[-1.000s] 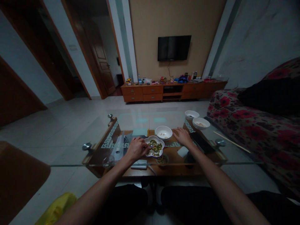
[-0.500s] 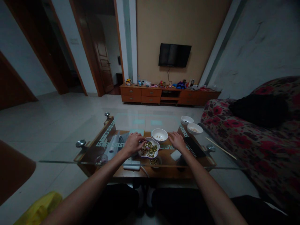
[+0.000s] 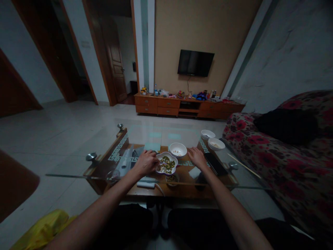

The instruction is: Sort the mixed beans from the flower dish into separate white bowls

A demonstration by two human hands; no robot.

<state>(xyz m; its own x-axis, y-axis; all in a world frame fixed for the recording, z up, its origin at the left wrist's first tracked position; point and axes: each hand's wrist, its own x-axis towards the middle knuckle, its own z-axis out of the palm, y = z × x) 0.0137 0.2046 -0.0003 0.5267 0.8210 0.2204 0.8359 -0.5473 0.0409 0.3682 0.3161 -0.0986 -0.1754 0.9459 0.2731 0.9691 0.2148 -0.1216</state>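
Scalloped, white flower-shaped dish (image 3: 176,161) with green-and-pale mixed pieces (image 3: 169,164) sits on the clear glass tabletop (image 3: 140,134), in front of the wearer. Head view, the only one: left hand (image 3: 147,161) at the dish's left rim, palm down, fingers curled and tips nearly together; whether they pinch anything, cannot tell. Half a second ago those fingers reached farther in over the dish. Now drawn back toward the rim, they leave more of the contents uncovered; reads as a brief pause or reset of the grip. Right hand (image 3: 197,157) loosely spread, nothing visible in it, just beside the round white bowl (image 3: 178,147), which has a few pale pieces inside. Two more small white bowls (image 3: 216,140) farther off to the right, side by side; pale thin stick (image 3: 244,166) nearer the floral sofa (image 3: 262,158).
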